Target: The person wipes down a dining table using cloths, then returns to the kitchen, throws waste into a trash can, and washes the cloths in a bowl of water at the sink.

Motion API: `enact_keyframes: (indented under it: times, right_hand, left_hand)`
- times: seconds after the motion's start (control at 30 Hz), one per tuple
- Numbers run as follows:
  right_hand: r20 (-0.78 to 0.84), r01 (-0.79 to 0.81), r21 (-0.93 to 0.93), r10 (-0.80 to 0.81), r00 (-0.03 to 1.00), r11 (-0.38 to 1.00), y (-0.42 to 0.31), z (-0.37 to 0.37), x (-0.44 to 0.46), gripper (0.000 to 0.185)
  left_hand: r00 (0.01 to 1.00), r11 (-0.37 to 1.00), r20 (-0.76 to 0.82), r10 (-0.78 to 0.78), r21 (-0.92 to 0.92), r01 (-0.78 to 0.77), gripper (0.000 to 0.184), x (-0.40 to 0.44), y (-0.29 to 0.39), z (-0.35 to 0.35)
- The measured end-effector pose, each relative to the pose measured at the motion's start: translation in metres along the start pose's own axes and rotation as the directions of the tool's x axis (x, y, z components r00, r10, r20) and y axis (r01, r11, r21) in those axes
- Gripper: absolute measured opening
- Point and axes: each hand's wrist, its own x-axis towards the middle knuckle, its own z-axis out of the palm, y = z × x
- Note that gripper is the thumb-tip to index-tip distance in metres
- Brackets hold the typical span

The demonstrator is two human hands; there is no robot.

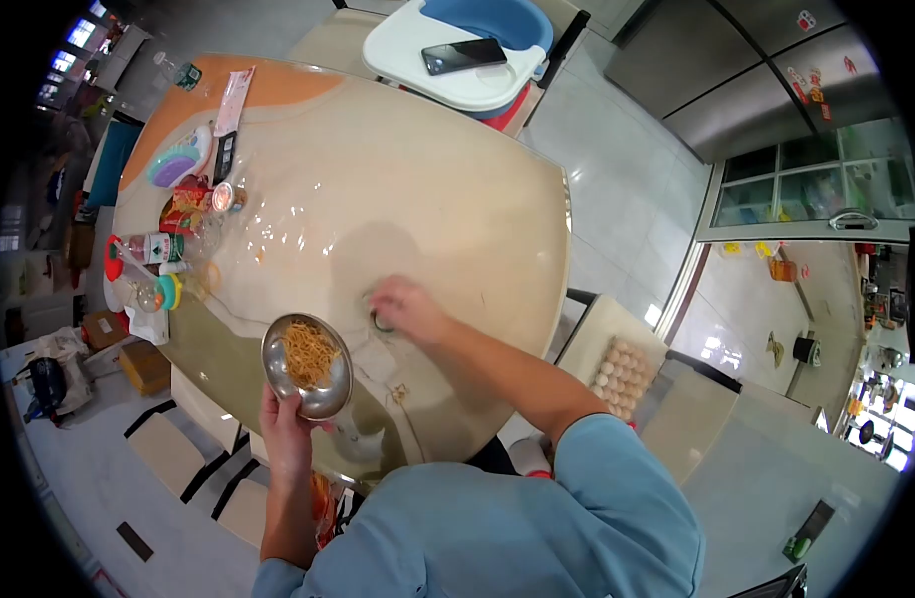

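My left hand [286, 424] grips the rim of a shiny metal bowl [330, 401], thumb on the near edge. The bowl is tilted over the table's near side, and thin yellow-brown noodles [308, 354] lie in it. Over the middle of the table, my right hand [409, 307] is slightly blurred, with its fingers curled in. A small dark, rounded thing [381, 322] shows under those fingers; its kind cannot be made out. Closer to my body, a few noodle-like scraps [397, 395] lie on the tabletop.
The glossy beige table [477, 199] carries a labelled bottle [158, 248], a red packet [186, 204] and a small jar [228, 197] at its left. Beyond it, a phone [464, 57] rests on a white high-chair tray [397, 40]. Eggs [625, 377] sit on a chair at right.
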Motion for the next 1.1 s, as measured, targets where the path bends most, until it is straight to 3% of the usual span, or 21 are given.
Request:
enact_keyframes:
  times: [0.03,0.1,0.17,0.27,0.3,0.33,0.37,0.4,0.47,0.53,0.67,0.73,0.77,0.8,0.83,0.87,0.9,0.97,1.03,1.07,1.1]
  right_hand:
    - [-0.106,-0.228,0.308,0.271,0.957,0.924,-0.008,-0.014,-0.003,0.007]
    - [-0.006,-0.549,0.491,0.633,0.774,0.676,-0.050,-0.076,-0.010,0.015]
    - [-0.117,-0.421,0.662,0.639,0.760,0.621,-0.031,-0.118,-0.036,0.014]
    - [-0.250,-0.326,0.699,0.645,0.722,0.636,-0.018,-0.161,-0.063,0.016]
    - [-0.487,-0.368,0.322,0.486,0.726,0.873,-0.016,-0.164,-0.066,0.017]
    - [-0.624,-0.395,-0.123,0.239,0.744,0.910,-0.013,-0.165,-0.072,0.018]
    - [-0.627,-0.397,-0.125,0.238,0.742,0.909,-0.010,-0.164,-0.078,0.018]
    - [-0.578,-0.364,-0.674,-0.152,0.802,0.643,-0.027,-0.158,-0.076,0.019]
    - [-0.301,-0.285,-0.953,-0.435,0.848,0.105,-0.034,-0.146,-0.073,0.020]
    - [-0.460,-0.385,-0.856,-0.172,0.871,0.345,-0.019,-0.135,-0.073,0.024]
    - [-0.572,-0.500,-0.766,-0.074,0.817,0.404,-0.001,-0.106,-0.071,0.026]
    - [-0.640,-0.710,-0.345,0.399,0.656,0.614,-0.002,-0.060,-0.062,0.025]
    - [-0.537,-0.591,-0.555,0.291,0.792,0.585,-0.001,-0.027,-0.067,0.021]
    - [-0.445,-0.344,-0.737,-0.034,0.895,0.582,0.013,0.009,-0.074,0.019]
    - [-0.386,-0.209,-0.703,-0.118,0.915,0.679,0.013,0.034,-0.073,0.017]
    - [-0.436,-0.203,-0.557,-0.076,0.897,0.806,-0.009,0.054,-0.069,0.018]
    - [-0.436,-0.195,-0.563,-0.089,0.896,0.803,-0.006,0.054,-0.068,0.018]
    - [-0.515,-0.263,-0.315,0.068,0.855,0.912,0.004,0.051,-0.062,0.016]
    - [-0.645,-0.268,-0.016,0.195,0.739,0.963,-0.001,-0.003,-0.060,0.013]
    - [-0.734,-0.309,-0.205,0.063,0.676,0.929,0.008,-0.040,-0.058,0.017]
    - [-0.697,-0.569,-0.365,0.189,0.692,0.737,-0.017,-0.084,-0.051,0.024]
  left_hand:
    - [1.000,1.000,-0.001,0.014,-0.002,-0.014,0.027,-0.001,-0.001,-0.003]
    - [1.000,1.000,0.002,0.018,-0.011,-0.018,0.027,-0.005,-0.003,-0.010]
    - [1.000,0.999,-0.021,0.003,-0.042,-0.004,0.027,-0.007,-0.007,-0.019]
    - [1.000,0.998,0.000,0.008,-0.061,-0.008,0.028,-0.013,-0.006,-0.023]
    - [1.000,0.997,0.002,0.018,-0.070,-0.018,0.028,-0.015,-0.007,-0.026]
    - [1.000,0.997,0.007,0.014,-0.070,-0.014,0.028,-0.016,-0.009,-0.031]
    - [0.999,0.996,0.047,0.023,-0.084,-0.019,0.030,-0.015,-0.012,-0.038]
    - [0.996,0.995,0.084,0.032,-0.098,-0.024,0.031,-0.016,-0.015,-0.043]
    - [0.996,0.994,0.085,0.037,-0.106,-0.028,0.031,-0.022,-0.011,-0.046]
    - [0.997,0.994,0.075,0.037,-0.110,-0.028,0.031,-0.030,-0.008,-0.052]
    - [1.000,0.993,0.007,0.027,-0.119,-0.026,0.031,-0.042,-0.011,-0.070]
    - [1.000,0.993,-0.006,0.019,-0.117,-0.019,0.031,-0.046,-0.013,-0.078]
    - [1.000,0.991,0.023,0.013,-0.130,-0.010,0.032,-0.045,-0.014,-0.082]
    - [0.999,0.989,0.053,0.012,-0.146,-0.004,0.032,-0.045,-0.015,-0.084]
    - [0.998,0.988,0.058,0.018,-0.155,-0.009,0.032,-0.047,-0.015,-0.085]
    - [0.998,0.990,0.056,0.014,-0.144,-0.006,0.032,-0.048,-0.014,-0.085]
    - [0.998,0.991,0.055,0.011,-0.132,-0.003,0.032,-0.048,-0.012,-0.086]
    - [0.998,0.991,0.051,0.021,-0.134,-0.014,0.031,-0.047,-0.008,-0.092]
    - [0.999,0.991,0.038,0.014,-0.137,-0.008,0.029,-0.049,-0.010,-0.105]
    - [0.999,0.990,0.049,0.013,-0.138,-0.006,0.030,-0.049,-0.012,-0.112]
    - [0.998,0.990,0.058,0.018,-0.139,-0.010,0.031,-0.047,-0.012,-0.119]
